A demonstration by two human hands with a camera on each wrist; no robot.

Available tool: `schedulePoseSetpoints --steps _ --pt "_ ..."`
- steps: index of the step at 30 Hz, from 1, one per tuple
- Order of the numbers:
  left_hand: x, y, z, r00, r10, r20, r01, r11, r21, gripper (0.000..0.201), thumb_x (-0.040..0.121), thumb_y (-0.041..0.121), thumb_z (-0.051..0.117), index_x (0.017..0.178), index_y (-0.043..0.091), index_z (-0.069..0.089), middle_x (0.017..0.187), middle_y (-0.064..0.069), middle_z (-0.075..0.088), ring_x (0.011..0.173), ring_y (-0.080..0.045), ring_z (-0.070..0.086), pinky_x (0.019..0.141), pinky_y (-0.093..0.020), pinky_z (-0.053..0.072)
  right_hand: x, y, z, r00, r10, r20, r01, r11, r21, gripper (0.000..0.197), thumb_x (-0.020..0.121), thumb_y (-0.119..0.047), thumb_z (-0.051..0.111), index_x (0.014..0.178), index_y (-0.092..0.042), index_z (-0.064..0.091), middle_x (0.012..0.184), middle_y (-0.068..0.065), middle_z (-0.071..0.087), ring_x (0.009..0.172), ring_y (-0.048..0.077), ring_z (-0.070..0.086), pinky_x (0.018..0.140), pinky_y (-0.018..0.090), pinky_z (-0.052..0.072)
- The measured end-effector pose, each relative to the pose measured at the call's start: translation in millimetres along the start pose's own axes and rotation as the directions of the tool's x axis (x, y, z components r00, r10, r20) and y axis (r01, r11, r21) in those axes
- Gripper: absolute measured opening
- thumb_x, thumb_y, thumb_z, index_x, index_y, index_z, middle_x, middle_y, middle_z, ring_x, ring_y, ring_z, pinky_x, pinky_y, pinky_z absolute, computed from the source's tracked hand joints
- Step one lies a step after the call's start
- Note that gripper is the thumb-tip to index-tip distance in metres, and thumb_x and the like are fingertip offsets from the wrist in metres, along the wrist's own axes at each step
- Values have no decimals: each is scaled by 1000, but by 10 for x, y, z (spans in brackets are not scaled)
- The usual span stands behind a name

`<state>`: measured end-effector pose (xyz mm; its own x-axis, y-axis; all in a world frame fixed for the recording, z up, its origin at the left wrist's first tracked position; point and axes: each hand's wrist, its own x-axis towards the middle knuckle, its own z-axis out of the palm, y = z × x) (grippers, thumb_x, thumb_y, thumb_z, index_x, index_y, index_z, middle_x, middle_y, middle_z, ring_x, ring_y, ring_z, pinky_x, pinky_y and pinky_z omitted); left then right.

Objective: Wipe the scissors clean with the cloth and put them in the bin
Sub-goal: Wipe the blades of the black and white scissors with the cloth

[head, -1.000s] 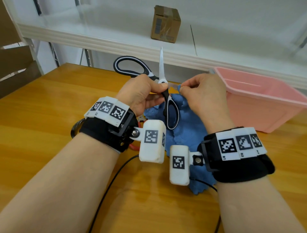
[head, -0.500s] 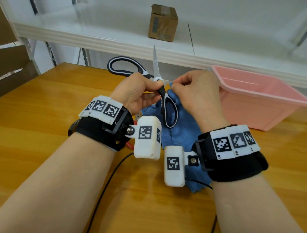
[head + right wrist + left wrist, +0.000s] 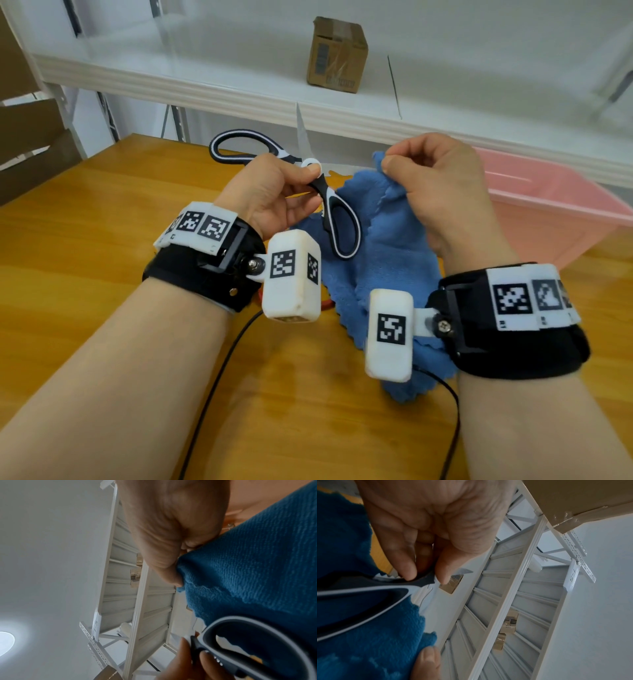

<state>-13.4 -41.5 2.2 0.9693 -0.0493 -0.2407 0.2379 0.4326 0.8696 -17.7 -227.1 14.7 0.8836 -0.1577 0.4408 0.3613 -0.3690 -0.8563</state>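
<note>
both hands are busy above the worktop point(image 3: 102, 212). the left hand point(image 3: 270, 195) pinches the scissors point(image 3: 308, 192) at the pivot between thumb and fingers, blades spread wide, one pointing up toward the shelf point(image 3: 239, 102), and one black-and-white handle loop hanging down over the cloth point(image 3: 387, 253). the right hand point(image 3: 442, 185) pinches a top corner of the blue cloth, just beside the scissors but not touching the blades; the rest of the cloth drapes down to the worktop. the pink bin point(image 3: 548, 205) sits off to the right, behind the right wrist, and the scissors are not in it yet.

the risk, as i judge it, is the open blades: a pinch at the pivot is a small hold, so a firm wipe could twist the scissors or swing them shut on the fingers point(image 3: 407, 566). the loose cloth could also snag on an edge, or the right fingertips could slide onto bare steel.
</note>
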Motion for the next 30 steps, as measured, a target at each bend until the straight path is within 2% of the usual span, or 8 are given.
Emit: schedulePoseSetpoints --steps 4,7,12,15,18,22,25,30 --pt "5 17 -27 1000 -10 -7 10 999 -43 7 86 4 65 81 9 65 75 -5 67 61 -15 66 63 -21 56 13 23 -24 1000 -23 8 23 1000 -15 19 80 -5 69 75 -23 66 72 -4 66 64 8 59 62 25 52" --pt "7 21 -23 1000 -2 6 2 999 -53 5 86 5 66 82 8 65 76 -6 68 64 -15 67 65 -22 56 27 41 -11 998 -62 9 62 995 -84 26 79 -1 66 71 -25 64 72 -8 65 59 4 56 55 19 48" --pt "9 -5 -19 1000 -21 23 23 997 -67 3 83 6 67 85 8 66 73 -5 66 59 -14 63 59 -19 54 28 46 6 996 -91 -11 88 982 -164 27 79 -7 69 72 -32 63 75 -15 66 74 8 62 71 33 56" --pt "23 -25 -8 999 -33 11 34 997 -65 3 80 7 66 80 9 63 69 -4 63 57 -12 58 48 -16 49 5 16 32 993 -114 18 116 980 -160 24 82 -8 70 81 -31 65 84 -14 68 80 3 64 73 24 55" --pt "41 -22 -3 1000 -17 -1 17 997 -75 11 80 6 63 71 10 58 62 -3 58 51 -11 53 43 -14 44 -9 -18 50 991 -127 32 131 978 -165 20 82 -8 69 84 -28 70 84 -14 70 80 -1 65 69 17 53" --pt "45 -13 -8 1000 21 19 -19 996 -89 15 82 5 62 68 10 58 62 -4 61 51 -11 54 46 -14 44 -29 -62 60 989 -147 25 149 971 -186 17 81 -10 69 81 -27 73 81 -16 71 81 -1 65 70 16 53" --pt "39 -19 -1 995 51 87 -46 997 -67 9 83 6 62 75 10 59 71 -8 68 57 -12 57 51 -14 46 -39 -109 65 987 -158 22 159 970 -181 15 81 -13 71 78 -27 74 81 -16 72 81 -2 66 67 13 51" --pt "26 -28 16 984 101 144 -100 995 -14 6 86 5 61 82 9 60 76 -9 70 64 -13 59 55 -14 49 -44 -157 73 989 -147 -18 142 976 -163 4 80 -24 73 78 -25 76 78 -16 73 82 3 69 81 35 59"
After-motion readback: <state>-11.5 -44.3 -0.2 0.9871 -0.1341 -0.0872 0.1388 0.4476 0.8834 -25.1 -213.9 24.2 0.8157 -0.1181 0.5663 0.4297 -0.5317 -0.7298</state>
